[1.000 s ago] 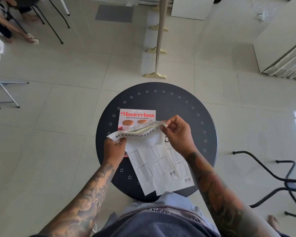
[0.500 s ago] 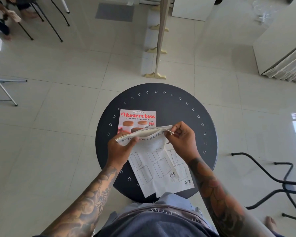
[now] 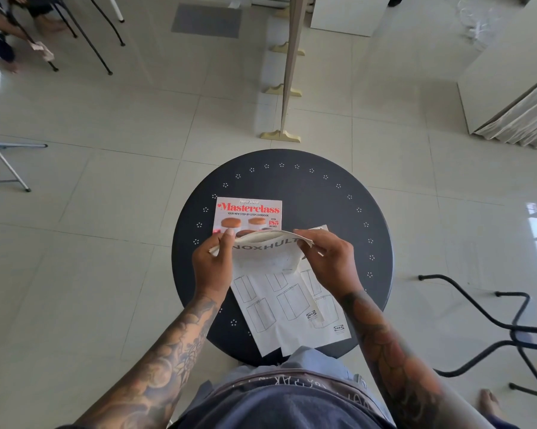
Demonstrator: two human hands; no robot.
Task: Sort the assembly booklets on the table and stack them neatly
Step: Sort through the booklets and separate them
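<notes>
assembly booklets (image 3: 287,305) on round table (image 3: 323,193), top edge pinched between left hand (image 3: 213,267) and right hand (image 3: 327,261)

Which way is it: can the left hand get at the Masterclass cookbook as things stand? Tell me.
Probably yes. The cookbook lies flat just beyond the left hand, its upper cover bare. But that hand's grip is shut on the KNOXHULT booklet, whose raised edge overlaps the cookbook's near end, so it must let go first.
</notes>
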